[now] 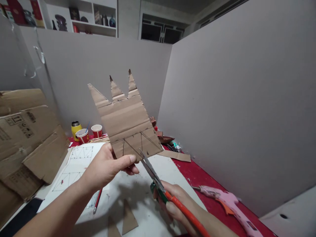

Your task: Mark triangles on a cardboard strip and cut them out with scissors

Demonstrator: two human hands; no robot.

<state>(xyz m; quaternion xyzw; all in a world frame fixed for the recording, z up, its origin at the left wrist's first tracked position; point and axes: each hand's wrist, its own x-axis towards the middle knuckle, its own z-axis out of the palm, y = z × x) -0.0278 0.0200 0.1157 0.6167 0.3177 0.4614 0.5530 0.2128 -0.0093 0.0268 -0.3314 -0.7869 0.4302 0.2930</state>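
My left hand [108, 164] pinches the lower left edge of a brown cardboard piece [125, 117], thumb in front and fingers behind. Three pointed spikes rise from its top, and dark pen lines mark triangles along its lower part. In my right hand [177, 200] are scissors [154, 179] with orange and green handles. Their blades point up and left and meet the cardboard's bottom edge near my left thumb. Whether the blades have bitten into the card is hard to tell. Cut cardboard triangles [129, 218] lie below on the white board [145, 204].
A pink glue gun [229, 202] lies on the red cloth [212, 182] at right, near a cardboard strip [176, 155]. A drawing sheet [81, 154], a red pencil [98, 200], paper cups [96, 131] and a yellow bottle [76, 130] are left of centre. Cardboard boxes [27, 138] stand far left.
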